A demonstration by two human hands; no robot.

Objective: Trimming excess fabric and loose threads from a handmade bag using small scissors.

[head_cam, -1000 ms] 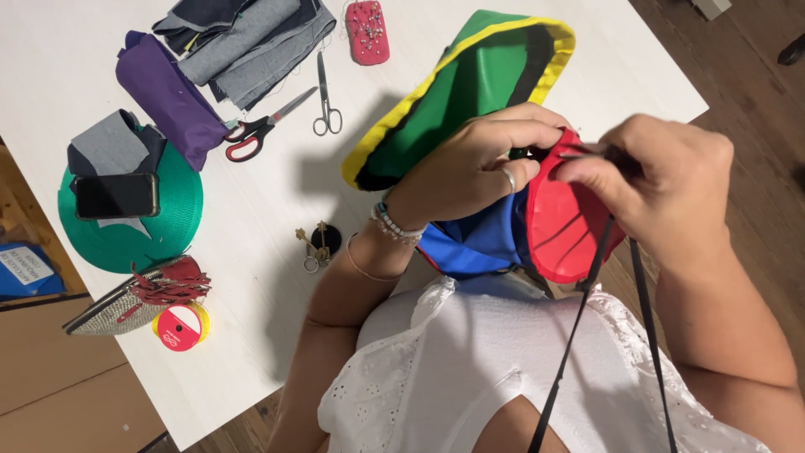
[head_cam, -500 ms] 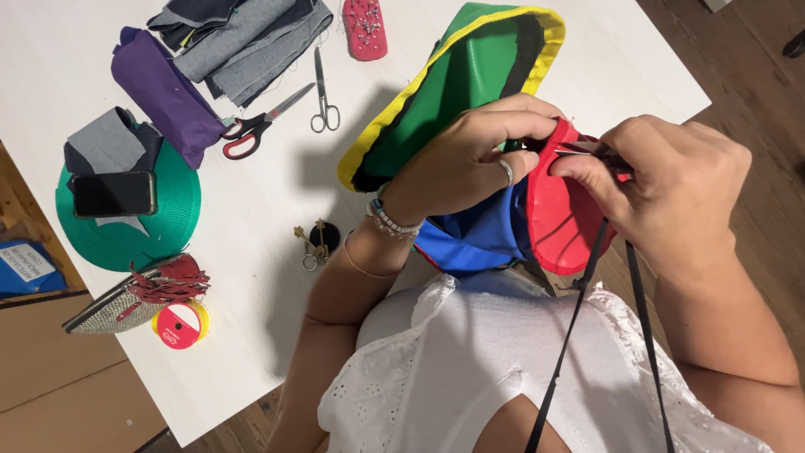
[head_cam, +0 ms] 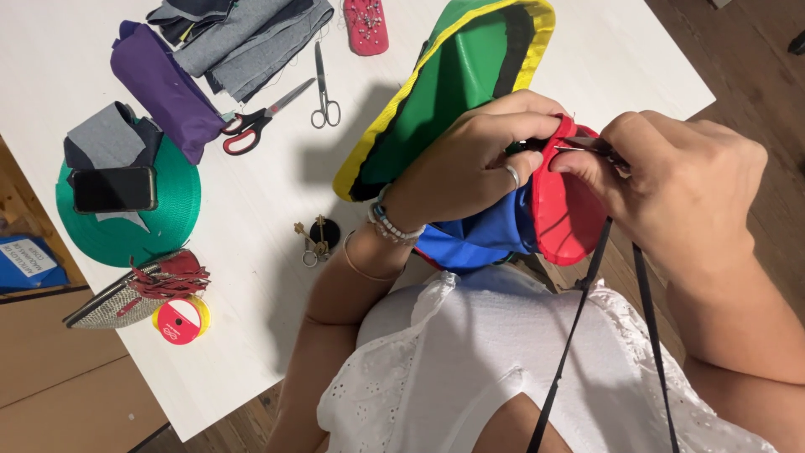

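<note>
Left hand (head_cam: 478, 164) curled shut on the colourful fabric piece (head_cam: 470, 101), gripping where the green panel meets the red panel (head_cam: 563, 214). Right hand (head_cam: 679, 189) pinched closed on the red edge, holding a thin metal bit, too small to tell what it is. Fabric piece held up above the lap at the near table edge, blue part hanging below the hands. Two black straps (head_cam: 579, 327) drop from the right hand across the white top.

On the white table (head_cam: 251, 218): red-handled scissors (head_cam: 256, 122), small metal scissors (head_cam: 323, 92), purple fabric roll (head_cam: 163, 88), grey cloth pile (head_cam: 243, 33), phone (head_cam: 113, 189) on a green webbing roll (head_cam: 134, 226), red tape spool (head_cam: 179, 321), keys (head_cam: 317, 239). All well apart from the hands.
</note>
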